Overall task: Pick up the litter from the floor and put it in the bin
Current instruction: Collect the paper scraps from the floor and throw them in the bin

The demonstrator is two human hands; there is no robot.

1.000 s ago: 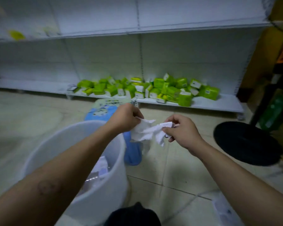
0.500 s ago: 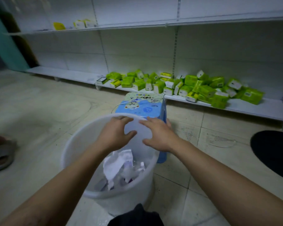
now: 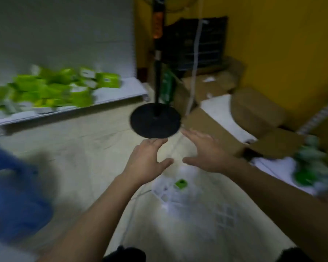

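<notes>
Clear plastic wrapper [image 3: 175,193] with green label lies crumpled.

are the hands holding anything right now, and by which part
Nothing is held. The left hand and right hand are both open and empty, fingers spread, above the clear crumpled plastic wrapper with a green label on the floor.

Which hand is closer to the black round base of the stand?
Left. The left hand has fingertips at the black round base front edge; the right hand is beside it, slightly further.
</notes>
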